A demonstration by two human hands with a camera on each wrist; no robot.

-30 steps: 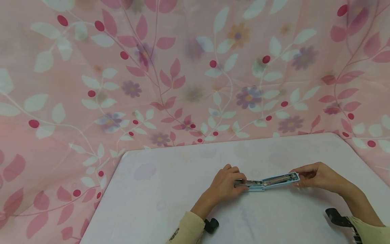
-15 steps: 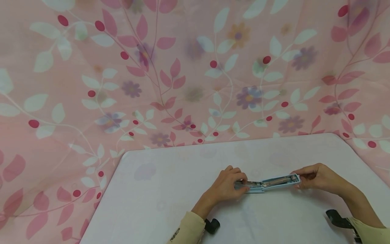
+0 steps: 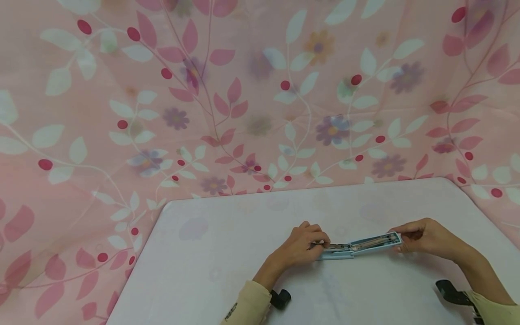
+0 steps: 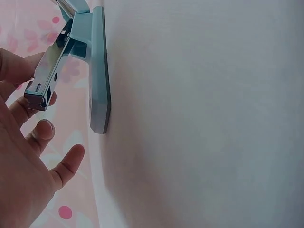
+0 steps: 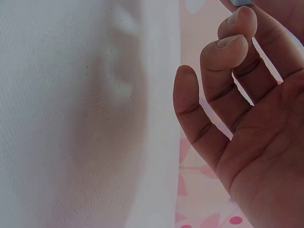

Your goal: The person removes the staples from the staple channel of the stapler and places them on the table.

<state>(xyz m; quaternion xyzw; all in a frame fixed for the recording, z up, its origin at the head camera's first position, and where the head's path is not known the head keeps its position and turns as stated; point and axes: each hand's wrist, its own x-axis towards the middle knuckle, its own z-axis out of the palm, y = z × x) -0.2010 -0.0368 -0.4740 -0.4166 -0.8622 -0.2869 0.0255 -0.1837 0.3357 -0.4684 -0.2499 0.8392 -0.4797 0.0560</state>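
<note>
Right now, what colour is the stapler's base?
The base is pale blue, seen best in the left wrist view.

The location is a tabletop work area, exact room type not determinable, as indicated by a white-topped table (image 3: 243, 234) with rounded far corners, a pink floral sheet (image 3: 252, 90) filling the background beyond it, and one opened light-blue stapler (image 3: 375, 243), an office-type tool.
</note>
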